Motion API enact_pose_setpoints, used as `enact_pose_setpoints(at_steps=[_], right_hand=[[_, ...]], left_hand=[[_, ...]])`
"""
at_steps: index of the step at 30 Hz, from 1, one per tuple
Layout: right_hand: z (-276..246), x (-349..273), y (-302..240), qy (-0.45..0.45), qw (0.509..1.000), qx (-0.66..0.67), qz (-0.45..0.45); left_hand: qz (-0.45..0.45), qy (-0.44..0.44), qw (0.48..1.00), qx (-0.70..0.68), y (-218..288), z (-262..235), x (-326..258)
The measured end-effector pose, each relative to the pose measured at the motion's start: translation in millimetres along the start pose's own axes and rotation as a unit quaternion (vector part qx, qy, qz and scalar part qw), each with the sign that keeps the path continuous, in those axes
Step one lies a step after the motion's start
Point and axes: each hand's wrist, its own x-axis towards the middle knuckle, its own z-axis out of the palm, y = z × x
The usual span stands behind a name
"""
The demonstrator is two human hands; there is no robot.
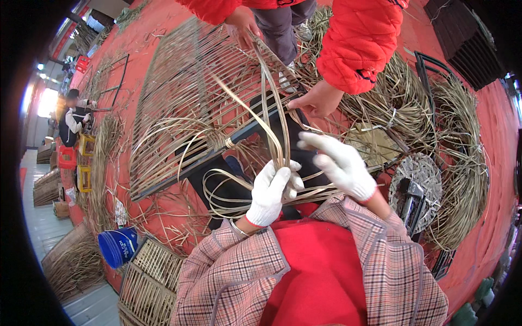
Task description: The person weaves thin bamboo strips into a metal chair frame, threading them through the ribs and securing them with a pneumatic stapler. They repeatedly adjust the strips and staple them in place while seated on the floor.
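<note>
Red floor (416, 39) with cane scraps (179, 233) strewn about; tied bundles (399, 106) beyond the right hand. Left gloved hand (272, 191) pinches a bunch of strips (280, 157). Right gloved hand (341, 165) just beside it, empty, fingers loose. Co-worker's hand (243, 26) grips the strips' far end, ahead of the left hand; slatted panel (198, 70) lies ahead and leftward. Risk, probably: uneven pull between both holders slips or cracks a strip; loose pale end (239, 101) could snag the slats.
</note>
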Motion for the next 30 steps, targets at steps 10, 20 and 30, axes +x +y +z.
enact_pose_setpoints(at_steps=[10,20,30], right_hand=[[62.8,53.2,-22.6,-0.032,0.861,0.464,0.205],[81.5,49.2,-23.3,-0.015,0.864,0.462,0.2],[87.3,9.7,-2.6,-0.049,0.812,0.525,0.25]], left_hand=[[-0.027,-0.02,0.991,0.127,-11.6,-30.1,-8.9],[-0.028,-0.126,0.862,0.49,5.1,-53.5,-10.9],[0.144,-0.042,0.972,0.178,59.6,-37.5,22.7]])
